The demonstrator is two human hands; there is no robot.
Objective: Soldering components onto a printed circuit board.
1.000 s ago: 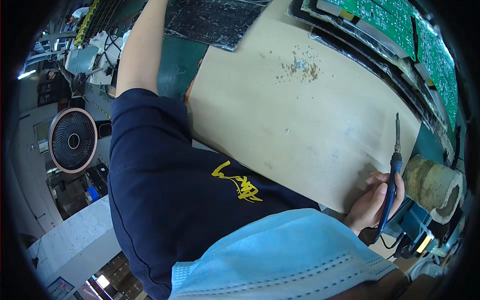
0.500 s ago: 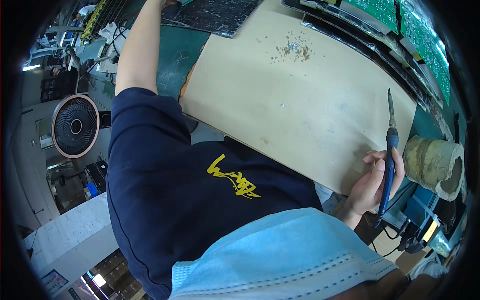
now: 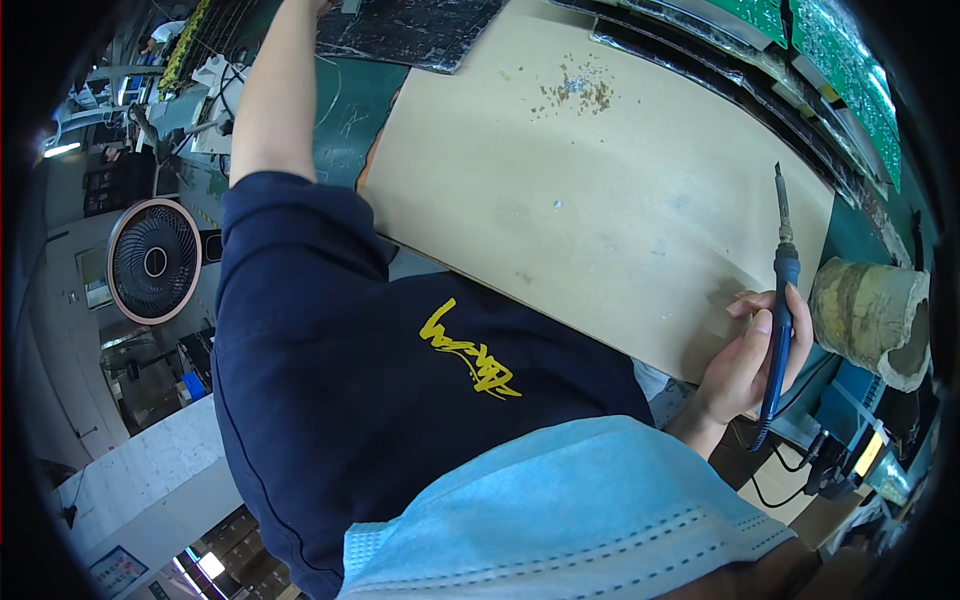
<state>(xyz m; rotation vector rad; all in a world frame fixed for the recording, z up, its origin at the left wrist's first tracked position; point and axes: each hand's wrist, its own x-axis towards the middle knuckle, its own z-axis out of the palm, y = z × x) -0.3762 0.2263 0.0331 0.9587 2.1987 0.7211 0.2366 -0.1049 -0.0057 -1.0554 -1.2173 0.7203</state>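
Note:
My right hand is closed around the dark blue handle of a soldering iron. The iron's pointed metal tip stands up and away from me, over the right part of a beige board. My left arm stretches to the top edge, where only a sliver of my left hand shows; its fingers are out of the picture. Nearest to it is a black marbled sheet, with a small grey-green piece on it at the very edge.
Small brown and silvery crumbs lie scattered on the board's far part. Green circuit boards stand in a black rack at the far right. A rough, pale cylinder sits right of my hand, with cables below. A round fan is at left.
My left hand has slid further out past the top edge, and less of the green piece shows. The view has shifted slightly; my right hand keeps its hold on the soldering iron.

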